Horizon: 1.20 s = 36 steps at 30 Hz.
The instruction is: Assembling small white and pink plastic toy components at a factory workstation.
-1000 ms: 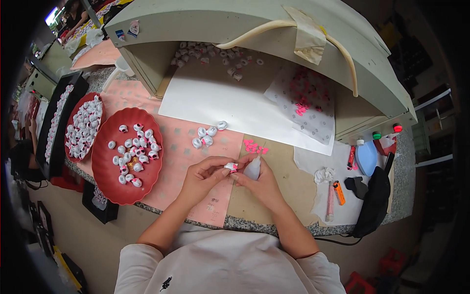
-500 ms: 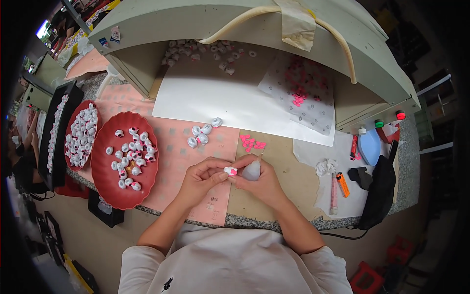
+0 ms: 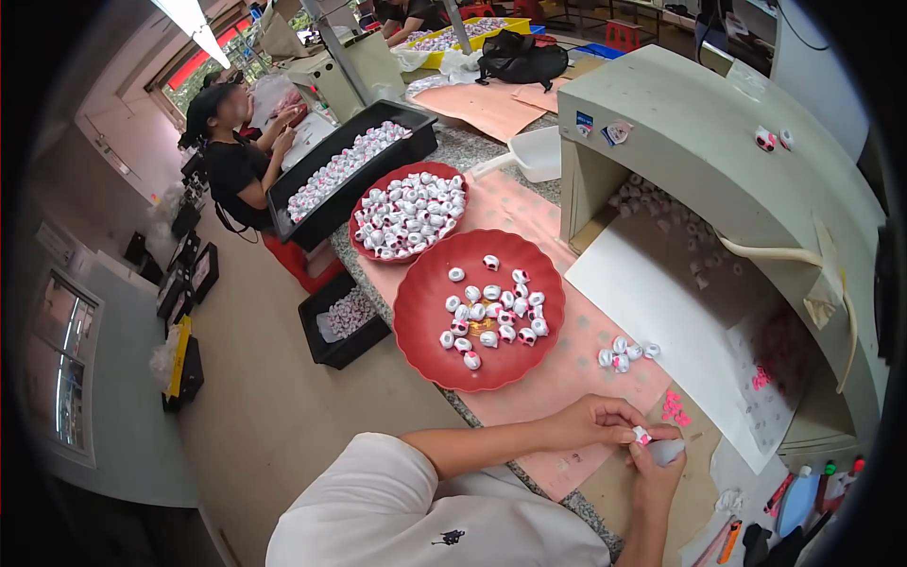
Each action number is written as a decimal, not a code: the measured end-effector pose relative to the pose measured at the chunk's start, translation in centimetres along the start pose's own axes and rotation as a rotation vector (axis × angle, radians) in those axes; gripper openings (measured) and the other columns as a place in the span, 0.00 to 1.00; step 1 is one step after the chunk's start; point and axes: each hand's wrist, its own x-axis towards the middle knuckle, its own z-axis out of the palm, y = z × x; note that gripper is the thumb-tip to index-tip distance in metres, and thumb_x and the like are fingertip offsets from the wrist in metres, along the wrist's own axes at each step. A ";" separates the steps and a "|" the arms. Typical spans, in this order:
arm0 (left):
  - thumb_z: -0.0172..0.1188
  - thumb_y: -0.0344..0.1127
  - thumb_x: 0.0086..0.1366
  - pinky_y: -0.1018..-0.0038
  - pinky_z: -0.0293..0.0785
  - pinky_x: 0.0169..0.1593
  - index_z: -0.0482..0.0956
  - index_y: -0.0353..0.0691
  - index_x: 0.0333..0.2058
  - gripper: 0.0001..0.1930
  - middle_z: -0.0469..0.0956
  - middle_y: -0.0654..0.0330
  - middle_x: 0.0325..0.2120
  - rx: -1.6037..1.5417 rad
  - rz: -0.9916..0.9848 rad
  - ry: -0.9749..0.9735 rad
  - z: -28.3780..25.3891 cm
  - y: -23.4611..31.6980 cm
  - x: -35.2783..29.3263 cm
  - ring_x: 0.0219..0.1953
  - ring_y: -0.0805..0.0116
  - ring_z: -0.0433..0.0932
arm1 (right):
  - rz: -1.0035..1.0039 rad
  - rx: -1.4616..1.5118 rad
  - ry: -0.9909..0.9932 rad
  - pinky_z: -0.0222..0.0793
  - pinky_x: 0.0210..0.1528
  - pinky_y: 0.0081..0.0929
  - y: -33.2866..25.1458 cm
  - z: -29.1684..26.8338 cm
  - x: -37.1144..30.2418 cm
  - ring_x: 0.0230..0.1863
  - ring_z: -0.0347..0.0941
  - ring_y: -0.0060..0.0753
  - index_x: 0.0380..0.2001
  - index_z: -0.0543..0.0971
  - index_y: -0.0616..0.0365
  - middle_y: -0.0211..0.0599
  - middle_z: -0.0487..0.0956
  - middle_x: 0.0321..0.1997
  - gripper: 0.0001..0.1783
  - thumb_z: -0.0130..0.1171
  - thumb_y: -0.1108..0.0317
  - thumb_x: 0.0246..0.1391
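Between my left hand point(image 3: 597, 421) and my right hand point(image 3: 654, 477) is a small white piece with a pink patch point(image 3: 641, 436). My left thumb and fingers pinch it, and my right fingertips meet it from the other side. A translucent white squeeze bottle point(image 3: 670, 452) sits in my right hand, partly hidden by the fingers. Just beyond my hands lie loose bright pink bits point(image 3: 675, 408). A small cluster of rounded white pieces point(image 3: 621, 357) rests on the pink sheet point(image 3: 588, 377) farther off.
A scalloped red plate point(image 3: 423, 355) holds several white-and-pink pieces. Behind it stand a fuller red plate point(image 3: 357, 236) and a long black tray point(image 3: 282, 227). A grey hood point(image 3: 661, 104) arches over white paper point(image 3: 631, 274). An orange lighter point(image 3: 728, 542) lies at lower right. Another person point(image 3: 236, 170) works at far left.
My view has swung to the left, so the plates, tray and co-worker show more and the scene has shifted right. Both hands keep their hold on the small piece and the bottle.
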 end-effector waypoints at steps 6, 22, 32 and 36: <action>0.54 0.28 0.63 0.76 0.73 0.48 0.72 0.35 0.46 0.12 0.76 0.61 0.39 -0.109 -0.002 -0.043 0.4 0.2 0.0 0.42 0.76 0.75 | 0.042 0.089 -0.012 0.66 0.23 0.16 -0.5 -0.2 -0.3 0.26 0.69 0.22 0.31 0.69 0.58 0.32 0.70 0.33 0.15 0.62 0.80 0.40; 0.53 0.26 0.63 0.72 0.75 0.50 0.70 0.34 0.50 0.16 0.74 0.56 0.44 -0.002 -0.055 0.219 -0.5 -3.6 6.7 0.45 0.68 0.75 | 0.146 0.158 -0.024 0.73 0.37 0.21 3.9 -5.8 6.0 0.35 0.75 0.26 0.43 0.73 0.63 0.36 0.77 0.37 0.15 0.57 0.78 0.50; 0.54 0.25 0.62 0.73 0.74 0.50 0.71 0.36 0.49 0.15 0.72 0.58 0.45 0.008 0.001 0.181 -0.1 -4.8 7.5 0.46 0.70 0.73 | 0.140 0.172 -0.052 0.72 0.35 0.21 4.2 -7.5 5.9 0.35 0.75 0.27 0.46 0.72 0.64 0.37 0.77 0.38 0.17 0.56 0.78 0.52; 0.53 0.26 0.63 0.72 0.74 0.50 0.71 0.36 0.48 0.14 0.74 0.58 0.42 0.007 -0.005 0.179 0.3 -4.5 7.8 0.45 0.70 0.74 | 0.086 0.207 -0.049 0.71 0.34 0.21 3.9 -7.3 6.0 0.34 0.74 0.26 0.45 0.72 0.63 0.37 0.76 0.38 0.15 0.56 0.78 0.52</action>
